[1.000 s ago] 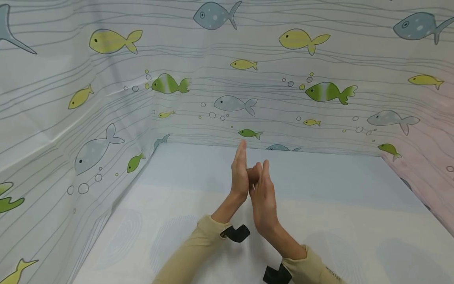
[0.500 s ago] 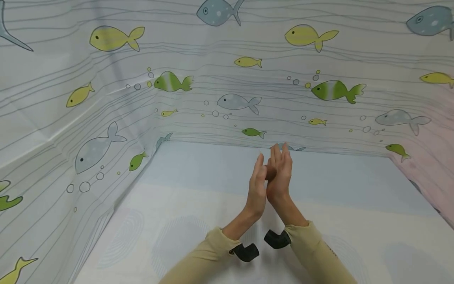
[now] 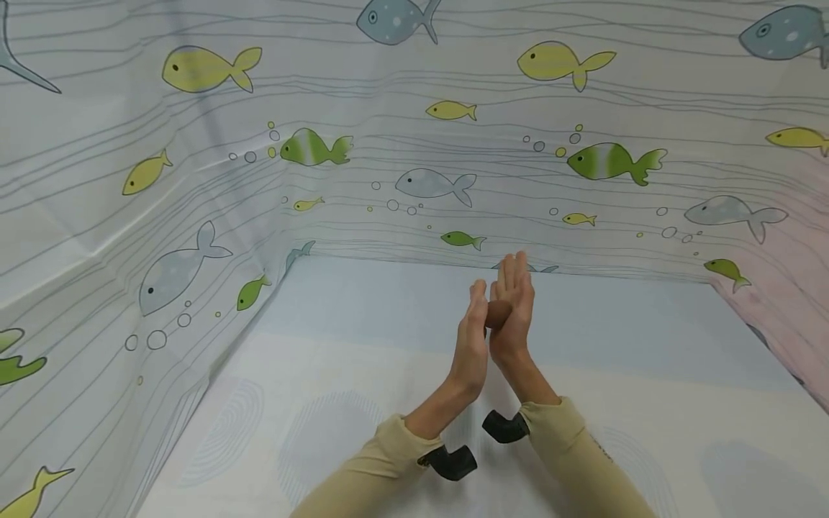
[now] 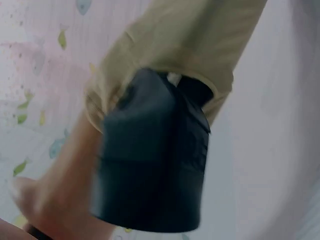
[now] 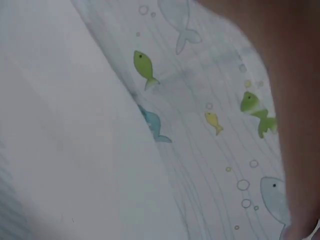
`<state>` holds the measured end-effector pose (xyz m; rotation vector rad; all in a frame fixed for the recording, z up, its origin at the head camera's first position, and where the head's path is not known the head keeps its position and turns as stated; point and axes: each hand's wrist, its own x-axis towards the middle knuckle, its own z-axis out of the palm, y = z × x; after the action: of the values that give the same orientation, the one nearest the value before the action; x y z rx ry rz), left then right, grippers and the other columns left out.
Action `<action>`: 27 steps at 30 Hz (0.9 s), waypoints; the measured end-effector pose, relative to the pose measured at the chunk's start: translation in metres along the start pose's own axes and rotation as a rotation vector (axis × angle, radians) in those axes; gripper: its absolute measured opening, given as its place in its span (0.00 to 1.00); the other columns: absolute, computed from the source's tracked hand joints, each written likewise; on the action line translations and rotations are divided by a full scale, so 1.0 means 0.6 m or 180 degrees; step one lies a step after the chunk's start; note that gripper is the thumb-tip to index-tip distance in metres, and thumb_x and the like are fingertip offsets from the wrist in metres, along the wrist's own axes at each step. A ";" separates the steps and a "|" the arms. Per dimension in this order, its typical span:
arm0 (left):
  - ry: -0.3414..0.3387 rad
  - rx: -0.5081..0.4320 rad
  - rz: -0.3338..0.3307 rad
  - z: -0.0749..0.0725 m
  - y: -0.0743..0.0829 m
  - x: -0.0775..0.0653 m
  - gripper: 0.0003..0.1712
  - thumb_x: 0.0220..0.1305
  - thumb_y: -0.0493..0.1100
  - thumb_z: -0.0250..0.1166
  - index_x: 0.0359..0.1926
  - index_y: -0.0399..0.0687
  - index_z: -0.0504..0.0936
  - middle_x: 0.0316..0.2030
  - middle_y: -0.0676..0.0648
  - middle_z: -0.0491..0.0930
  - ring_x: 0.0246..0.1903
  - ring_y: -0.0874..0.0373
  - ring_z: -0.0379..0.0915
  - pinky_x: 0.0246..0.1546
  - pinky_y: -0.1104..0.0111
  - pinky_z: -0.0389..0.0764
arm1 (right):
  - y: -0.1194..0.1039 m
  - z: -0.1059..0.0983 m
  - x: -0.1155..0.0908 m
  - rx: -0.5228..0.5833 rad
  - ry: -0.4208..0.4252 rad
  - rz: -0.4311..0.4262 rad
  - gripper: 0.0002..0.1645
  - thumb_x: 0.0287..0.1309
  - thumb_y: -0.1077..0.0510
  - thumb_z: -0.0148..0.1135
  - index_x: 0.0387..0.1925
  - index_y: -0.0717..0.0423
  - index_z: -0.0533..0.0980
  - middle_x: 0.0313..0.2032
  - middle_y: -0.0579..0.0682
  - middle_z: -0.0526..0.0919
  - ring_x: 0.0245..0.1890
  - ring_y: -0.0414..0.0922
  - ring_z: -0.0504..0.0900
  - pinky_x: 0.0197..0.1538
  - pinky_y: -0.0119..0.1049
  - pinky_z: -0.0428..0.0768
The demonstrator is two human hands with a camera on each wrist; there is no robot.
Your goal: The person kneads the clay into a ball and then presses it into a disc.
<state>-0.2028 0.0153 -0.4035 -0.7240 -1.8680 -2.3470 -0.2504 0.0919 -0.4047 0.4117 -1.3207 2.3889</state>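
In the head view my left hand (image 3: 471, 349) and right hand (image 3: 514, 316) are raised together, palms facing and fingers straight, pointing up and away. A smooth brown rounded thing (image 3: 498, 314) sits between the palms; its kind I cannot tell. A small dark spot shows just below it. The right fingertips reach higher than the left ones. In the left wrist view, part of a hand (image 4: 55, 205) is at the lower left, with a black piece (image 4: 37, 232) at the bottom edge. A blurred stretch of skin (image 5: 295, 125) fills the right side of the right wrist view.
A white and pale blue tabletop (image 3: 363, 309) lies under the hands. Fish-patterned sheeting (image 3: 388, 137) stands behind and at the sides. Each tan sleeve has a black curved wrist piece, the left one (image 3: 453, 462) and the right one (image 3: 506, 427).
Over the second the left hand has drawn back and the right slid forward, palms against the brown thing, both shifting right in the view. Since half a second ago they have barely moved.
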 end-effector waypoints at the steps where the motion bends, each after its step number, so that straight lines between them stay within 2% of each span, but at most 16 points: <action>1: 0.0054 -0.0051 -0.0045 -0.001 -0.003 0.001 0.38 0.77 0.59 0.29 0.78 0.43 0.40 0.76 0.44 0.49 0.77 0.58 0.30 0.75 0.53 0.38 | 0.000 0.004 -0.006 -0.0065 -0.0048 -0.0064 0.39 0.74 0.41 0.30 0.79 0.45 0.36 0.79 0.47 0.38 0.78 0.43 0.38 0.77 0.45 0.34; 3: 0.0167 -0.0156 -0.0145 -0.003 -0.009 0.005 0.38 0.77 0.59 0.29 0.78 0.43 0.39 0.76 0.44 0.50 0.77 0.58 0.32 0.75 0.54 0.38 | 0.000 0.010 -0.020 -0.0260 -0.0167 -0.0212 0.37 0.75 0.45 0.28 0.79 0.48 0.35 0.79 0.49 0.38 0.78 0.44 0.38 0.77 0.46 0.35; 4: 0.0263 -0.0199 -0.0174 -0.005 -0.013 0.008 0.39 0.77 0.59 0.29 0.77 0.39 0.46 0.73 0.40 0.57 0.77 0.58 0.34 0.75 0.54 0.38 | 0.001 0.013 -0.028 -0.0376 -0.0229 -0.0301 0.37 0.76 0.48 0.27 0.79 0.50 0.35 0.79 0.51 0.38 0.78 0.46 0.37 0.77 0.46 0.36; 5: 0.0342 -0.0257 -0.0214 -0.007 -0.015 0.011 0.39 0.77 0.60 0.30 0.77 0.39 0.47 0.73 0.41 0.58 0.77 0.59 0.36 0.75 0.55 0.39 | 0.002 0.015 -0.035 -0.0492 -0.0284 -0.0392 0.36 0.76 0.50 0.27 0.79 0.51 0.35 0.79 0.53 0.37 0.78 0.48 0.37 0.77 0.46 0.37; 6: 0.0418 -0.0297 -0.0240 -0.010 -0.016 0.016 0.40 0.76 0.61 0.31 0.74 0.37 0.54 0.68 0.40 0.67 0.77 0.59 0.36 0.75 0.55 0.39 | 0.003 0.017 -0.043 -0.0582 -0.0338 -0.0456 0.35 0.77 0.51 0.26 0.79 0.52 0.35 0.79 0.54 0.36 0.78 0.49 0.36 0.77 0.47 0.37; 7: 0.0488 -0.0361 -0.0280 -0.013 -0.018 0.020 0.40 0.76 0.62 0.32 0.74 0.36 0.55 0.68 0.41 0.67 0.77 0.60 0.36 0.75 0.56 0.39 | 0.005 0.018 -0.051 -0.0629 -0.0388 -0.0497 0.35 0.77 0.51 0.26 0.79 0.51 0.36 0.79 0.55 0.36 0.78 0.50 0.36 0.77 0.47 0.37; 8: 0.0534 -0.0432 -0.0333 -0.015 -0.018 0.024 0.41 0.75 0.63 0.33 0.75 0.37 0.55 0.72 0.45 0.61 0.76 0.60 0.36 0.75 0.57 0.40 | 0.007 0.019 -0.057 -0.0696 -0.0469 -0.0639 0.34 0.78 0.52 0.26 0.79 0.53 0.37 0.77 0.60 0.49 0.77 0.53 0.45 0.77 0.50 0.37; 10: 0.0620 -0.0583 -0.0405 -0.021 -0.018 0.033 0.43 0.74 0.65 0.35 0.75 0.38 0.55 0.73 0.46 0.60 0.77 0.60 0.35 0.75 0.58 0.40 | 0.009 0.022 -0.071 -0.0712 -0.0564 -0.0628 0.33 0.79 0.49 0.26 0.79 0.48 0.38 0.76 0.62 0.50 0.77 0.54 0.44 0.76 0.52 0.37; 11: 0.0631 -0.0658 -0.0452 -0.024 -0.017 0.037 0.44 0.74 0.66 0.36 0.78 0.42 0.48 0.76 0.50 0.53 0.77 0.60 0.34 0.75 0.58 0.39 | 0.009 0.024 -0.077 -0.0712 -0.0606 -0.0586 0.33 0.79 0.47 0.25 0.79 0.46 0.39 0.76 0.61 0.50 0.77 0.54 0.44 0.76 0.53 0.37; 12: 0.0650 -0.0709 -0.0479 -0.027 -0.017 0.041 0.44 0.73 0.66 0.36 0.78 0.43 0.46 0.76 0.50 0.52 0.77 0.60 0.33 0.76 0.58 0.38 | 0.008 0.025 -0.082 -0.0711 -0.0612 -0.0543 0.33 0.79 0.45 0.25 0.79 0.44 0.39 0.72 0.65 0.57 0.78 0.53 0.44 0.76 0.53 0.36; 13: 0.0643 -0.0744 -0.0517 -0.029 -0.016 0.044 0.45 0.73 0.67 0.36 0.79 0.46 0.40 0.78 0.53 0.38 0.77 0.60 0.32 0.76 0.59 0.37 | 0.008 0.027 -0.087 -0.0705 -0.0604 -0.0505 0.33 0.79 0.45 0.25 0.79 0.43 0.40 0.67 0.69 0.63 0.77 0.53 0.44 0.76 0.53 0.36; 14: 0.0639 -0.0763 -0.0530 -0.031 -0.016 0.047 0.45 0.73 0.67 0.36 0.79 0.47 0.39 0.78 0.52 0.38 0.77 0.60 0.31 0.76 0.59 0.37 | 0.006 0.028 -0.090 -0.0706 -0.0611 -0.0474 0.33 0.79 0.45 0.24 0.79 0.44 0.40 0.66 0.69 0.64 0.77 0.53 0.44 0.76 0.54 0.36; 15: 0.0633 -0.0771 -0.0530 -0.033 -0.016 0.051 0.45 0.73 0.67 0.36 0.79 0.47 0.38 0.79 0.52 0.38 0.77 0.59 0.31 0.76 0.59 0.36 | 0.003 0.029 -0.094 -0.0668 -0.0583 -0.0310 0.33 0.78 0.44 0.24 0.79 0.42 0.39 0.74 0.65 0.51 0.78 0.51 0.34 0.76 0.52 0.35; 18: 0.0638 -0.0735 -0.0512 -0.040 -0.015 0.060 0.45 0.73 0.66 0.36 0.79 0.47 0.38 0.79 0.52 0.38 0.77 0.60 0.30 0.76 0.61 0.37 | -0.005 0.035 -0.099 -0.0571 -0.0548 -0.0138 0.34 0.78 0.45 0.23 0.79 0.44 0.37 0.75 0.62 0.49 0.78 0.49 0.34 0.76 0.52 0.34; 20: 0.0648 -0.0708 -0.0458 -0.044 -0.013 0.065 0.44 0.73 0.66 0.35 0.79 0.47 0.39 0.79 0.52 0.37 0.77 0.60 0.30 0.76 0.61 0.37 | -0.010 0.037 -0.101 -0.0461 -0.0577 -0.0003 0.34 0.77 0.46 0.23 0.79 0.44 0.35 0.78 0.52 0.34 0.78 0.48 0.32 0.76 0.54 0.34; 27: 0.0626 -0.0620 -0.0337 -0.045 -0.007 0.071 0.42 0.74 0.63 0.36 0.79 0.49 0.39 0.78 0.55 0.36 0.77 0.60 0.29 0.76 0.61 0.37 | -0.019 0.041 -0.101 -0.0314 -0.0529 0.0188 0.38 0.75 0.43 0.24 0.79 0.46 0.32 0.79 0.50 0.35 0.78 0.45 0.34 0.75 0.54 0.35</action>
<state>-0.2509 0.0017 -0.3951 -0.3967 -1.6536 -2.5841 -0.1898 0.0655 -0.4092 0.5603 -1.5363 2.3677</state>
